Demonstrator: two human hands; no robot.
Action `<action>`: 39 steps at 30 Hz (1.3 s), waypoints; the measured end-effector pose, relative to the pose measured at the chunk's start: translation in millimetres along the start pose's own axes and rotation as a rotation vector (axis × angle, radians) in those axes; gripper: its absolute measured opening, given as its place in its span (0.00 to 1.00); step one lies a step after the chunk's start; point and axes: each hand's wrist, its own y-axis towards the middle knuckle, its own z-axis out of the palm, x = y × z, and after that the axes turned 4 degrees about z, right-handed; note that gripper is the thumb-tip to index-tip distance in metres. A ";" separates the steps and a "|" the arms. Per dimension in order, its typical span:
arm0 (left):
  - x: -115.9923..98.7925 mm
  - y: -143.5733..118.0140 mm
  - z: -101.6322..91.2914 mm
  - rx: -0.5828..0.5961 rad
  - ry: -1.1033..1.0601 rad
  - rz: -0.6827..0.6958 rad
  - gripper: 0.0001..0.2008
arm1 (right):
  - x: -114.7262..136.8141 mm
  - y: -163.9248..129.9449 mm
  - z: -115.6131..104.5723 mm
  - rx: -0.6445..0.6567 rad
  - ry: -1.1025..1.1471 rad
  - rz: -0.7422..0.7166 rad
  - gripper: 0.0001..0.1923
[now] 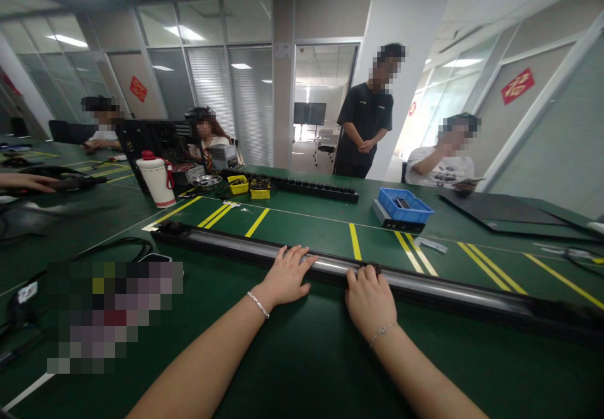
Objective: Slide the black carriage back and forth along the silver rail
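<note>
Left hand (287, 275) lies flat, fingers spread, on the long black-and-silver metal rail (425, 285); right hand (370, 296) curls over it at three o'clock (an uneven push might skew it).

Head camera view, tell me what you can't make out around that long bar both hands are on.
- Long bar: in the head view its right end fades into dark blur near the picture edge.
- Right hand: fingertips curl over the bar, hidden behind it.
- Left hand: lies flat on the bar; what is under the palm is hidden.
- Blue tray: contents too small to identify.
- Pixelated patch on the green table: blurred out.
</note>
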 end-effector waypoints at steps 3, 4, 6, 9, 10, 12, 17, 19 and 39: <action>0.2 0.1 -0.3 0.009 0.000 0.000 0.32 | -5.7 0.8 1.1 0.033 0.013 0.074 0.15; 0.3 0.2 -0.4 0.014 -0.002 0.000 0.32 | -8.1 1.3 2.2 0.040 0.004 0.108 0.14; 0.6 0.4 -0.4 0.022 -0.006 0.001 0.32 | -12.7 2.4 4.9 0.056 -0.020 0.169 0.13; 0.8 0.6 0.0 0.024 -0.011 0.001 0.32 | -16.8 3.4 7.6 0.077 -0.033 0.212 0.14; 0.8 0.6 0.1 0.023 -0.013 0.001 0.32 | -17.5 3.6 7.9 0.084 -0.032 0.216 0.15; 0.7 0.5 0.2 0.021 -0.015 0.001 0.32 | -18.1 3.7 7.6 0.094 -0.030 0.219 0.16; 0.6 0.0 -1.0 0.015 -0.014 0.001 0.32 | -21.4 4.3 7.2 0.117 -0.033 0.241 0.16; 0.8 -0.1 -1.4 0.015 -0.016 0.003 0.32 | -25.2 5.1 8.1 0.148 -0.047 0.264 0.16; 1.4 0.0 1.7 -0.016 -0.011 0.012 0.32 | -102.4 23.9 15.8 0.495 0.240 0.474 0.28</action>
